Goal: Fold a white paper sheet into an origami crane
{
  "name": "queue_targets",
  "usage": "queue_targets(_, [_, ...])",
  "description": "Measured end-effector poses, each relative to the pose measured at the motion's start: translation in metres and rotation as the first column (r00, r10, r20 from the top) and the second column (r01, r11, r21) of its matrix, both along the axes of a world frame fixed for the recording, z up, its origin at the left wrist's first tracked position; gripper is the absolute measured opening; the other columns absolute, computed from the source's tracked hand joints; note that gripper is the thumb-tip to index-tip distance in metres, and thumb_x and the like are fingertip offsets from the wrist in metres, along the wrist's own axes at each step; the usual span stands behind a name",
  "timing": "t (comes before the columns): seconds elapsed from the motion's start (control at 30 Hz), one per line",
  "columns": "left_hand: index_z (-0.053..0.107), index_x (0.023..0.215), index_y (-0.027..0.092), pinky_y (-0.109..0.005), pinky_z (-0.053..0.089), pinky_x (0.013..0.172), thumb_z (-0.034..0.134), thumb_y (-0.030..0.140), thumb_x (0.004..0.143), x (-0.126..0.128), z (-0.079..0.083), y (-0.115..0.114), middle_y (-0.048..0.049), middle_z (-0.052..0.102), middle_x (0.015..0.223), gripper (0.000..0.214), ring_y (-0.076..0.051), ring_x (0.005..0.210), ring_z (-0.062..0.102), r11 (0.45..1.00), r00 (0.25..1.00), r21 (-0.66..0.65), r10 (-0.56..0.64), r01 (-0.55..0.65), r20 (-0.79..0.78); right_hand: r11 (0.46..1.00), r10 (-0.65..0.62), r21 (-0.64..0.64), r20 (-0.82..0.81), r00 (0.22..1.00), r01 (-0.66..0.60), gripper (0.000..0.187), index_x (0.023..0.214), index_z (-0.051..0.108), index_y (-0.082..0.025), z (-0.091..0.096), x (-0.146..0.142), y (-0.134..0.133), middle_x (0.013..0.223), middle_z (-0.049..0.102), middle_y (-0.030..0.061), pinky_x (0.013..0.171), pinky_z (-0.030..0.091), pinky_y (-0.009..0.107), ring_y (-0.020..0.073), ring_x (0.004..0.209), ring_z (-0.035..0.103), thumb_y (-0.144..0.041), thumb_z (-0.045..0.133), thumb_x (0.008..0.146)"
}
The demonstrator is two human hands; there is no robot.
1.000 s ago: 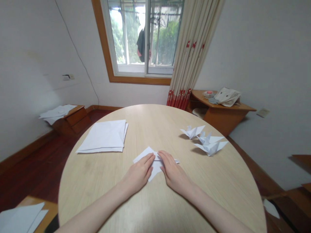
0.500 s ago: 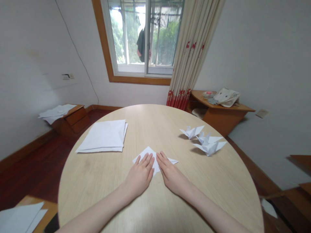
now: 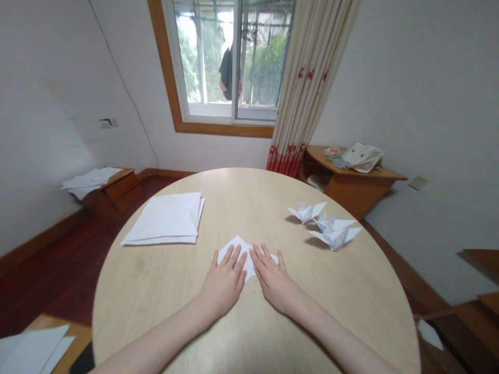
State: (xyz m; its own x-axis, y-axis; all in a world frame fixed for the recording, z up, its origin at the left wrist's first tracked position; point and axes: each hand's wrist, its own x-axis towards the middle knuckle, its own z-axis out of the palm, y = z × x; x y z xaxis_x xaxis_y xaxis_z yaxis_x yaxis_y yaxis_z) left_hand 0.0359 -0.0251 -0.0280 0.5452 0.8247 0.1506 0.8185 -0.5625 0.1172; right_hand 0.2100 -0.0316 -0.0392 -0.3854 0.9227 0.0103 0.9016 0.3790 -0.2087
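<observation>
A small folded sheet of white paper [image 3: 238, 242] lies flat on the round wooden table in front of me, one corner pointing away. My left hand [image 3: 226, 278] rests palm down on its left half, fingers spread. On the right half my right hand [image 3: 275, 278] lies flat too, its fingers apart. Both hands cover much of the paper, so most of its folds are hidden. Several folded paper cranes [image 3: 336, 234] stand to the right, beyond my right hand. At the far left is a stack of white paper sheets [image 3: 163, 218].
The round table [image 3: 249, 337] has a curved edge. Past it on the right stands a corner cabinet [image 3: 351, 182] bearing a cloth bag [image 3: 363, 156]. Papers lie on a low cabinet [image 3: 122, 187] at left. White sheets [image 3: 33, 348] sit at the lower left.
My right hand's fingers have spread wider over the paper's right side. The left hand's fingers are also a little farther apart. The paper has stayed in place.
</observation>
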Motion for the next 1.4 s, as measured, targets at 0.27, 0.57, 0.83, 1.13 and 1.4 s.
queue_targets(0.27, [0.039, 0.141, 0.011, -0.047, 0.033, 0.111, 0.035, 0.030, 0.099, -0.008, -0.009, 0.008, -0.0143, 0.035, 0.148, 0.047, -0.027, 0.137, 0.032, 0.997, 0.996, -0.007, -0.076, 0.076, 0.039, 0.999, -0.031, -0.040, -0.041, 0.999, 0.029, 0.054, 0.149, 0.026, -0.014, 0.004, 0.003, 0.000, 0.155, 0.021, 0.0132, 0.111, 0.014, 0.064, 0.0350, 0.143, 0.005, -0.029, 0.033, 0.098])
queue_targets(0.57, [0.046, 0.138, 0.018, -0.040, 0.037, 0.110, 0.043, 0.033, 0.099, -0.020, -0.001, 0.019, -0.0113, 0.038, 0.147, 0.042, -0.024, 0.136, 0.036, 0.986, 0.986, -0.014, -0.169, 0.169, 0.009, 0.995, 0.033, -0.095, -0.060, 0.998, -0.039, 0.053, 0.150, 0.022, -0.019, 0.014, 0.007, -0.003, 0.156, 0.017, 0.0064, 0.113, 0.011, 0.062, 0.0327, 0.143, -0.001, -0.027, 0.032, 0.098])
queue_targets(0.83, [0.054, 0.132, 0.019, -0.039, 0.045, 0.102, 0.052, 0.038, 0.094, -0.020, 0.009, 0.018, -0.0131, 0.045, 0.142, 0.042, -0.026, 0.131, 0.044, 0.985, 0.983, -0.016, -0.175, 0.175, -0.046, 0.994, 0.055, -0.090, -0.036, 0.998, -0.058, 0.051, 0.147, 0.031, -0.018, 0.030, 0.008, -0.005, 0.155, 0.019, 0.0093, 0.111, 0.020, 0.062, 0.0352, 0.142, 0.013, -0.025, 0.039, 0.097])
queue_targets(1.13, [0.063, 0.122, 0.024, -0.039, 0.049, 0.096, 0.056, 0.040, 0.091, -0.022, 0.014, 0.016, -0.0109, 0.052, 0.137, 0.035, -0.026, 0.126, 0.050, 0.976, 0.976, -0.006, -0.218, 0.218, 0.008, 0.986, 0.150, -0.060, -0.053, 0.987, -0.153, 0.044, 0.136, 0.049, -0.017, 0.042, 0.014, -0.007, 0.150, 0.033, 0.0119, 0.109, 0.028, 0.060, 0.0328, 0.140, 0.025, -0.029, 0.050, 0.094])
queue_targets(1.4, [0.067, 0.116, 0.027, -0.037, 0.050, 0.094, 0.056, 0.042, 0.091, -0.023, 0.016, 0.015, -0.0077, 0.056, 0.134, 0.031, -0.025, 0.124, 0.052, 0.977, 0.975, -0.020, -0.210, 0.212, 0.069, 0.978, 0.208, 0.016, -0.059, 0.976, -0.208, 0.045, 0.135, 0.051, -0.015, 0.038, 0.015, -0.006, 0.145, 0.041, 0.0126, 0.110, 0.035, 0.048, 0.0279, 0.137, 0.034, -0.032, 0.053, 0.093])
